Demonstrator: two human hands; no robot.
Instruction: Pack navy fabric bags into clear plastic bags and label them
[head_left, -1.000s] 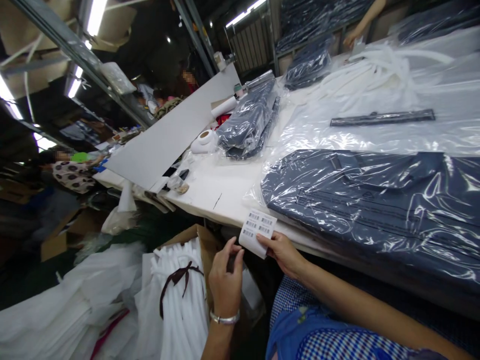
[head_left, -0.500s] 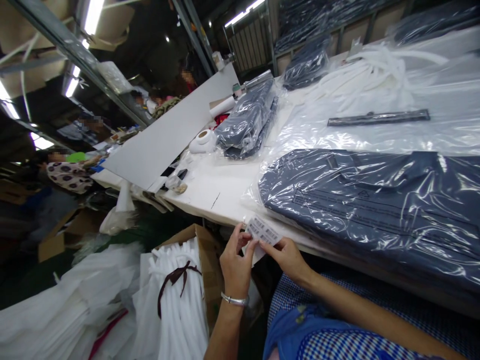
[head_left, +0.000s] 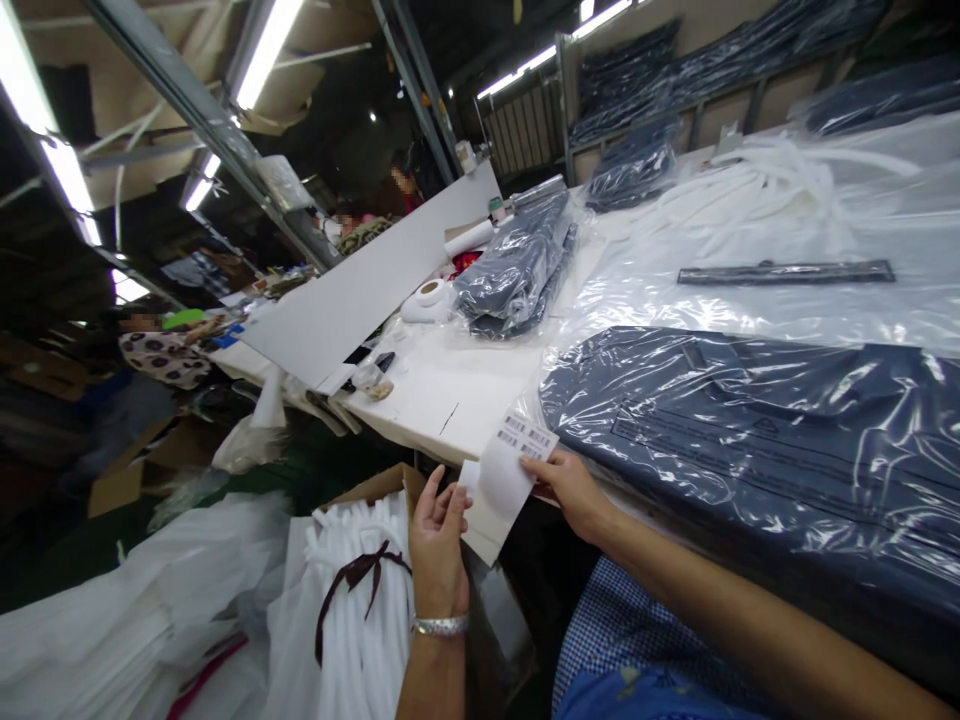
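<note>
My right hand (head_left: pixel 571 488) pinches a white sticker printed with barcodes (head_left: pixel 517 460) by its right edge. My left hand (head_left: pixel 437 545) grips the white backing sheet (head_left: pixel 480 520) just below and left of it, and the sticker stands peeled away from that sheet. Both are held in front of the near edge of the white table (head_left: pixel 420 400). Right of my hands lies a dark folded garment in a clear plastic bag (head_left: pixel 750 430).
A cardboard box of white foam strips tied with a dark ribbon (head_left: pixel 360 600) stands below my left hand. A pile of bagged dark garments (head_left: pixel 517 270), a tape roll (head_left: pixel 429 293), a grey board (head_left: pixel 360 290) and a dark bar (head_left: pixel 784 272) lie on the table. People work at far left.
The sticker has been peeled off the backing sheet, my left hand has dropped lower with the sheet, and the view has shifted slightly.
</note>
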